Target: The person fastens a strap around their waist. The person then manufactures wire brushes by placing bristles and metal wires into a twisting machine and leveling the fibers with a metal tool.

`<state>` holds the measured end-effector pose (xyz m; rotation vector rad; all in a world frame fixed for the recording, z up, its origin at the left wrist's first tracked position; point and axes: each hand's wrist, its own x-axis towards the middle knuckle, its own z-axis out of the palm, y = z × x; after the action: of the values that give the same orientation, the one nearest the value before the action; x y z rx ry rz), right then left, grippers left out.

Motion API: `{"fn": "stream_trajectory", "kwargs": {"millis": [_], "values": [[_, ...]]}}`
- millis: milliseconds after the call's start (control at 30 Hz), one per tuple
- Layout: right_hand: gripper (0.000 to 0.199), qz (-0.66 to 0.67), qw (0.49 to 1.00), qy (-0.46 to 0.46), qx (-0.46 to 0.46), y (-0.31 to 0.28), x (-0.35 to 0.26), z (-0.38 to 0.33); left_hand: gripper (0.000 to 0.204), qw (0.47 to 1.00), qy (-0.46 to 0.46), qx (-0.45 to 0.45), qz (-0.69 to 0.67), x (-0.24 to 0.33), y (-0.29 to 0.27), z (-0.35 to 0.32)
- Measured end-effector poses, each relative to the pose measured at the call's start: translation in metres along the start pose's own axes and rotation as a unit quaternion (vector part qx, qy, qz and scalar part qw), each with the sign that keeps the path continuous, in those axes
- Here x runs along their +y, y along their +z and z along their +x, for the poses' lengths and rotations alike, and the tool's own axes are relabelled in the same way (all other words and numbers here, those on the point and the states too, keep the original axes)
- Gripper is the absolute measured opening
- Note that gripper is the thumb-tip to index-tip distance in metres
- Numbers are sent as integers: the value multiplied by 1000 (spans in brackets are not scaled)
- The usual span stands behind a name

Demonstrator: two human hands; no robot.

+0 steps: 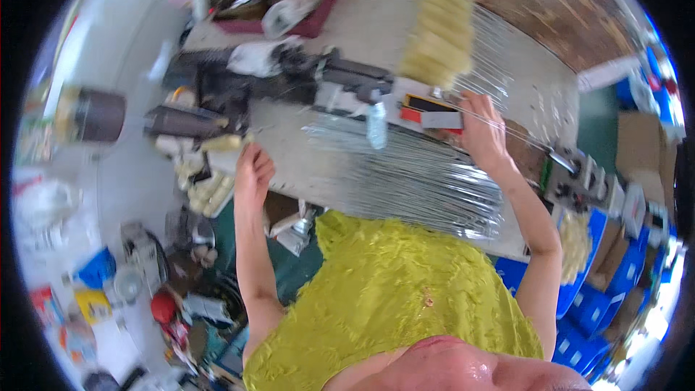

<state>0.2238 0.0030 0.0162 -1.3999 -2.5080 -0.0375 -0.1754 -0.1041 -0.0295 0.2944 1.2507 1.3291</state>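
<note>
My left hand [255, 166] is closed in a pinch at the left end of the table. Just beyond its fingertips lies a cream-coloured roll [221, 143] beside a dark machine part [181, 122]; what the fingers hold, if anything, is too small to tell. On the right, my right hand [483, 129] curls around a thin metal rod [527, 136] that slants down to the right toward a metal fixture [565, 161]. A black, red and white box [438, 114] sits against that hand's left side. Many thin metal rods [434, 188] lie spread over the table in front of me.
Behind my right hand stands a cream block of soft rolls [438, 29], with more rods beside it. A dark clamp-like machine [289, 76] runs along the table's middle, near a light-blue bottle [376, 124]. Blue bins [579, 318] stand at right; a dark-red tray [329, 11] lies far left.
</note>
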Motion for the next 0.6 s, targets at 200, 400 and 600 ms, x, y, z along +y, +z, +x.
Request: {"fn": "stream_trajectory", "kwargs": {"millis": [200,400,600], "values": [[31,139,982,119,-44,-34,9,-68,29,899,-142,-411,61,-26,182,-32],[39,276,927,205,-147,-119,24,-119,26,710,-350,-604,93,-77,322,-15],[39,351,900,110,-236,-168,24,-115,22,882,-318,-342,62,-95,328,-26]]}}
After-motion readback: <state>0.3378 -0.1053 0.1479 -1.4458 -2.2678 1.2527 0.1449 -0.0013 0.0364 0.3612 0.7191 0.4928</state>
